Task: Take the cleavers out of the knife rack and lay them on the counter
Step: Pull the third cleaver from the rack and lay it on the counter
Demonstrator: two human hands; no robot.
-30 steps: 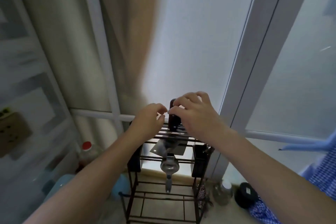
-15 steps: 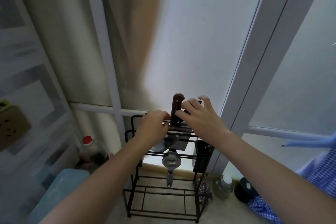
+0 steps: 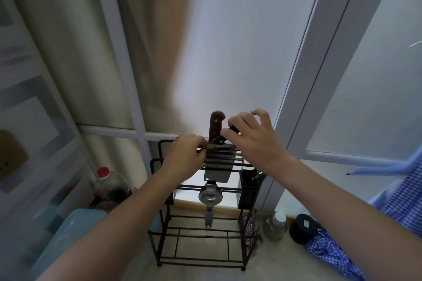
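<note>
A black wire knife rack (image 3: pixel 164 191) stands on the beige counter (image 3: pixel 196 274) by the window. A cleaver with a brown handle (image 3: pixel 215 125) sits upright in the rack's top slots, and its steel blade (image 3: pixel 217 173) hangs below the rails. My left hand (image 3: pixel 185 157) is closed on the rack's top rails just left of that handle, its fingertips pinched together. My right hand (image 3: pixel 253 141) is just right of the brown handle, fingers curled around a second, black knife handle (image 3: pixel 233 130), most of which is hidden.
A metal squeezer (image 3: pixel 210 197) hangs from the rack's front bar and a black holder (image 3: pixel 247 189) is clipped to its right side. A red-capped bottle (image 3: pixel 109 183) and blue tub (image 3: pixel 73 232) stand left. A white-lidded jar (image 3: pixel 277 223), black round object (image 3: pixel 303 226) and checked cloth (image 3: pixel 331 255) lie right.
My right hand has slid right off the brown handle, now uncovered, and onto the black handle. My left hand has settled on the top rails.
</note>
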